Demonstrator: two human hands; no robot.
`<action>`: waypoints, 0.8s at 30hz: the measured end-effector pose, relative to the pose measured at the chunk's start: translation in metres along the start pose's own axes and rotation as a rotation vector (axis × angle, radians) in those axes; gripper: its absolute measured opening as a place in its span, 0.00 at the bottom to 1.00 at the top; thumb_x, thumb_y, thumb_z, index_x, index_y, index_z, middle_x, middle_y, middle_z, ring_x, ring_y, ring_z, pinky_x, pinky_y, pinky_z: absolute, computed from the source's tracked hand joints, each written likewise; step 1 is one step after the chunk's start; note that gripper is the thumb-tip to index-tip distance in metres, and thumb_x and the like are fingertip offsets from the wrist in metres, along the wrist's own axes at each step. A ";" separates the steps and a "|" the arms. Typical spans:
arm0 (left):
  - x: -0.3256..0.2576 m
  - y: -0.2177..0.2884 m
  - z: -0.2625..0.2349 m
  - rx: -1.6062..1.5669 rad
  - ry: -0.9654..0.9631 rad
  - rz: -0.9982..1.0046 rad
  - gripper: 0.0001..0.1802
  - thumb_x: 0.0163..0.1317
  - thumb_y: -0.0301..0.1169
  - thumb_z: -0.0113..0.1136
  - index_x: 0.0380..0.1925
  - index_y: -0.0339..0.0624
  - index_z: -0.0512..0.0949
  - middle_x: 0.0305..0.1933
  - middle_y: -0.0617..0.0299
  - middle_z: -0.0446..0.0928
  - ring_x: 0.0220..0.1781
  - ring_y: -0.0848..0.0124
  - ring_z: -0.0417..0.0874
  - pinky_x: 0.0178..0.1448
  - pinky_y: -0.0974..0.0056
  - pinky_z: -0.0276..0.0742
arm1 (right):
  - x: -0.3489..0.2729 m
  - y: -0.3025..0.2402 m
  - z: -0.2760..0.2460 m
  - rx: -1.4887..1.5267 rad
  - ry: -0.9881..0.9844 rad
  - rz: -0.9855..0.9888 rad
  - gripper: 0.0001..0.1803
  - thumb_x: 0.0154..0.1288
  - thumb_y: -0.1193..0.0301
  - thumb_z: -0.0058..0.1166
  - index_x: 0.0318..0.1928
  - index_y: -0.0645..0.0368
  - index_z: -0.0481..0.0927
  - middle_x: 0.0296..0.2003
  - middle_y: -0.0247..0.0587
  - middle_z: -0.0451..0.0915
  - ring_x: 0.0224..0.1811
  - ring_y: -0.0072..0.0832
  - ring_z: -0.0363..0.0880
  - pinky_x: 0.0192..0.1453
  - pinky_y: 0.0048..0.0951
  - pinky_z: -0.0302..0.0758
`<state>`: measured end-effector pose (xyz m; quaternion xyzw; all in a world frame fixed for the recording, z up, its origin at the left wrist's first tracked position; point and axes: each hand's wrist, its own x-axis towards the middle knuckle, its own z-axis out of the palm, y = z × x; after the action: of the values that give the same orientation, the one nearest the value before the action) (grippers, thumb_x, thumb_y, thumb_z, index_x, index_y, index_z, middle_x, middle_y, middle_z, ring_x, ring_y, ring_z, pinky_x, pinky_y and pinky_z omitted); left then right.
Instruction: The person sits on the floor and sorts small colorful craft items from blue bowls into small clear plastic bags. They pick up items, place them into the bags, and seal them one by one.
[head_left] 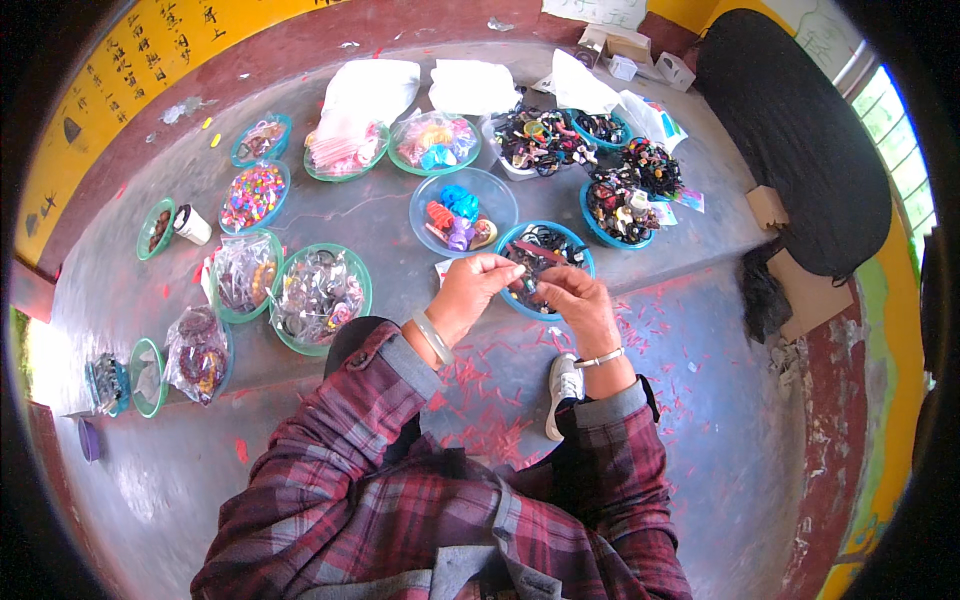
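My left hand [468, 295] is closed in a pinch, thumb and forefinger together, above the near part of a blue basket [590, 262] of black hair ties [548, 238]. Facing it, my right hand [582, 305] is also closed, its fingertips a short way from the left ones. What they hold is small and dark against the basket, too fine to make out. A dark red strip [538, 252] shows just beyond the fingertips; whether it is held or lies in the basket, I cannot tell. Both wrists wear bangles.
Behind the hands sits a clear blue bowl [420, 212] with bright scrunchies [460, 203]. Baskets of black hair ties [632, 212], coloured beads [253, 196] and bagged pieces [318, 295] stand around on the grey ledge. Red scraps [485, 400] litter the floor near my shoe [565, 392].
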<state>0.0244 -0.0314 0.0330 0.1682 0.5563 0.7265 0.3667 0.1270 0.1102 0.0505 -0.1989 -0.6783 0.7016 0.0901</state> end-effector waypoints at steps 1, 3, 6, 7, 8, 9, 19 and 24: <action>0.001 -0.002 -0.001 -0.087 0.049 -0.033 0.10 0.57 0.32 0.57 0.31 0.35 0.78 0.29 0.62 0.78 0.32 0.78 0.76 0.40 0.72 0.70 | 0.000 -0.001 0.001 -0.003 -0.035 0.039 0.05 0.57 0.74 0.55 0.34 0.62 0.79 0.28 0.33 0.79 0.31 0.18 0.74 0.35 0.17 0.69; 0.008 -0.010 -0.002 -0.167 0.020 0.052 0.10 0.57 0.32 0.57 0.32 0.35 0.77 0.29 0.63 0.78 0.33 0.77 0.75 0.41 0.72 0.68 | 0.003 0.005 -0.001 -0.009 -0.068 0.103 0.06 0.55 0.74 0.56 0.34 0.63 0.79 0.30 0.36 0.79 0.34 0.20 0.75 0.39 0.19 0.69; 0.017 -0.012 -0.003 -0.178 -0.003 0.050 0.10 0.57 0.33 0.57 0.33 0.36 0.77 0.30 0.63 0.78 0.32 0.78 0.75 0.40 0.73 0.67 | 0.009 0.022 -0.002 0.159 -0.090 0.092 0.07 0.55 0.74 0.56 0.34 0.64 0.79 0.31 0.37 0.80 0.34 0.21 0.76 0.40 0.20 0.70; 0.017 -0.013 -0.002 -0.207 -0.001 0.020 0.10 0.57 0.33 0.58 0.33 0.37 0.77 0.30 0.64 0.78 0.32 0.79 0.74 0.39 0.74 0.67 | 0.010 0.025 -0.003 0.166 -0.078 0.096 0.07 0.55 0.75 0.57 0.34 0.65 0.79 0.30 0.38 0.80 0.34 0.21 0.76 0.41 0.20 0.70; 0.017 -0.013 -0.001 -0.235 0.002 -0.010 0.10 0.57 0.34 0.58 0.33 0.38 0.77 0.30 0.65 0.77 0.32 0.79 0.74 0.39 0.74 0.66 | 0.011 0.026 -0.003 0.173 -0.065 0.101 0.07 0.55 0.75 0.57 0.34 0.65 0.79 0.30 0.38 0.80 0.34 0.21 0.77 0.41 0.20 0.71; 0.016 -0.011 -0.001 -0.217 -0.023 -0.032 0.10 0.57 0.34 0.58 0.33 0.40 0.77 0.31 0.66 0.77 0.33 0.80 0.73 0.38 0.74 0.66 | 0.012 0.025 -0.003 0.176 -0.048 0.106 0.06 0.55 0.75 0.56 0.33 0.65 0.79 0.30 0.38 0.80 0.33 0.22 0.77 0.40 0.20 0.71; 0.008 -0.010 0.001 -0.257 -0.125 -0.262 0.09 0.53 0.33 0.62 0.32 0.44 0.74 0.32 0.69 0.75 0.34 0.80 0.73 0.39 0.76 0.66 | 0.010 0.025 -0.003 0.158 0.011 0.083 0.05 0.53 0.76 0.57 0.31 0.65 0.79 0.27 0.38 0.80 0.30 0.21 0.77 0.38 0.19 0.71; 0.013 -0.020 -0.003 -0.228 -0.142 -0.203 0.09 0.52 0.31 0.62 0.32 0.42 0.75 0.31 0.67 0.76 0.33 0.78 0.73 0.40 0.72 0.67 | 0.010 0.026 -0.007 0.093 0.032 0.075 0.05 0.53 0.76 0.57 0.31 0.65 0.80 0.27 0.37 0.80 0.30 0.20 0.76 0.36 0.18 0.71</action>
<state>0.0207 -0.0221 0.0109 0.1191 0.4573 0.7303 0.4933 0.1242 0.1193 0.0230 -0.2310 -0.6357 0.7318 0.0837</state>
